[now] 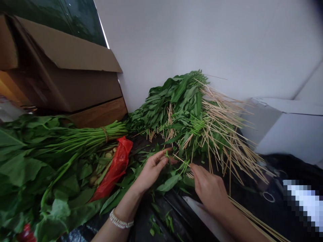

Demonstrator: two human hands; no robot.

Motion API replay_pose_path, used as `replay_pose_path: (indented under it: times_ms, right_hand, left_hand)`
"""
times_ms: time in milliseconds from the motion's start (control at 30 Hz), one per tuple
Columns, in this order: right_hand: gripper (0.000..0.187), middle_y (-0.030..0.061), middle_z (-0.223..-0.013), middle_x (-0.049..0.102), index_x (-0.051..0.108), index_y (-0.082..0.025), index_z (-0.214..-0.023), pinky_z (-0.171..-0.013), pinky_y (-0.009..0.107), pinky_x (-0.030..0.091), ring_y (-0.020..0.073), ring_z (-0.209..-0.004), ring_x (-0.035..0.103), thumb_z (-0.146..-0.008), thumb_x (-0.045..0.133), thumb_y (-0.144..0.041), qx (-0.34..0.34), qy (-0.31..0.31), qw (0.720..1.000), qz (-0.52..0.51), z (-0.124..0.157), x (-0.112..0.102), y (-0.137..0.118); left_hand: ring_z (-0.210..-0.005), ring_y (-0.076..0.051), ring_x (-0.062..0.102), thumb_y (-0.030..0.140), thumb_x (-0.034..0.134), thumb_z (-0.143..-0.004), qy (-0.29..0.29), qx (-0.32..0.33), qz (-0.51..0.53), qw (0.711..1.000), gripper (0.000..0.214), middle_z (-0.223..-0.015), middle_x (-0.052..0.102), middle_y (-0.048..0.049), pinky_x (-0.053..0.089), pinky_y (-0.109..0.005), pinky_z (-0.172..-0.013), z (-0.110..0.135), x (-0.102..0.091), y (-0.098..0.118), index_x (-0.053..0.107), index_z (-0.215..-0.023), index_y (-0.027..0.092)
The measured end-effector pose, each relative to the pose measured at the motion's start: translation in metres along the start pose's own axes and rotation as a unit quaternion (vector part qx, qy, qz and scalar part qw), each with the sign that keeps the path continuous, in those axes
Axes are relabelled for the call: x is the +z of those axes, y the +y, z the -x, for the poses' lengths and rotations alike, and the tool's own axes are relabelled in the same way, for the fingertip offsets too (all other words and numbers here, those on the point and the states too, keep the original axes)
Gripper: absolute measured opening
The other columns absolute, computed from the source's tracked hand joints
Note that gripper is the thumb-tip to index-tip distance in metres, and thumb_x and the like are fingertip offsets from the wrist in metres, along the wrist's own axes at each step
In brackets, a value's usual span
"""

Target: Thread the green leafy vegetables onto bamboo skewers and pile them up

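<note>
Low in the middle of the head view, my right hand (210, 188) is closed in a pinch on a thin bamboo skewer (179, 158). A sprig of leafy greens (170, 183) hangs on the skewer near those fingers. My left hand (153, 166), wearing a beaded bracelet on its wrist, faces it with thumb and fingers pinched around a short green stem (167, 153). The skewer's tip points toward this stem. Behind both hands rises a pile of skewered greens (174, 90), its bare skewers (227, 134) sticking out to the right.
A tied bundle of long-stemmed leafy greens (83, 137) lies at left, beside a red plastic bag (117, 168). An open cardboard box (85, 85) stands behind it. Loose skewers (257, 220) lie at lower right, and a white box (285, 124) is at the right against the wall.
</note>
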State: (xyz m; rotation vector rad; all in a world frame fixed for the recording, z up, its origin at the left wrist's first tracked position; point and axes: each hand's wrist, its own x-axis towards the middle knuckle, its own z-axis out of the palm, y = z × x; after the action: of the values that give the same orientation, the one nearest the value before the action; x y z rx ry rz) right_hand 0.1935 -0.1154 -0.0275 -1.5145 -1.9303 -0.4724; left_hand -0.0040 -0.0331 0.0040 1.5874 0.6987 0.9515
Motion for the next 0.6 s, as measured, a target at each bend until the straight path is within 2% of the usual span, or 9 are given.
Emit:
replay_pose_path:
  times_ms: [67, 233, 400, 600]
  right_hand:
    - [0.029, 0.0009, -0.075, 0.065, 0.060, -0.017, -0.101, -0.052, 0.025, 0.038, 0.0133, -0.059, 0.064, -0.096, 0.031, -0.016, -0.002, 0.008, 1.000, -0.006, -0.0004, -0.0006, -0.0006]
    - [0.028, 0.0013, -0.078, 0.066, 0.059, -0.016, -0.106, -0.057, 0.024, 0.041, 0.0134, -0.063, 0.064, -0.095, 0.033, -0.015, -0.022, 0.012, 0.999, -0.035, -0.0006, -0.0030, -0.0044]
    - [0.028, 0.0011, -0.078, 0.065, 0.058, -0.017, -0.109, -0.056, 0.025, 0.041, 0.0131, -0.061, 0.063, -0.094, 0.034, -0.013, -0.028, -0.005, 0.999, -0.026, 0.0004, -0.0036, -0.0067]
    - [0.028, 0.0020, -0.078, 0.065, 0.058, -0.017, -0.109, -0.056, 0.025, 0.040, 0.0131, -0.061, 0.063, -0.095, 0.034, -0.014, -0.026, -0.006, 0.999, -0.022, 0.0013, -0.0022, -0.0063]
  left_hand:
    - [-0.086, -0.017, 0.065, 0.032, 0.056, -0.089, 0.025, 0.003, 0.014, 1.000, 0.036, -0.093, 0.074, -0.0066, 0.045, -0.028, -0.083, -0.0009, 0.0000, -0.0010, 0.055, -0.121, 0.016]
    - [-0.076, -0.016, 0.066, 0.034, 0.068, -0.078, 0.084, -0.010, 0.011, 0.996, 0.024, -0.081, 0.075, -0.0061, 0.048, -0.026, -0.075, -0.0034, 0.0006, -0.0038, 0.066, -0.091, 0.014]
    - [-0.072, -0.018, 0.068, 0.036, 0.074, -0.070, 0.114, -0.031, -0.005, 0.993, 0.030, -0.080, 0.076, -0.0066, 0.051, -0.027, -0.071, -0.0036, 0.0052, -0.0054, 0.073, -0.090, 0.013]
    - [-0.071, -0.019, 0.069, 0.035, 0.076, -0.067, 0.145, -0.025, -0.026, 0.989, 0.032, -0.081, 0.077, -0.0070, 0.053, -0.028, -0.070, -0.0040, 0.0057, -0.0075, 0.076, -0.090, 0.013]
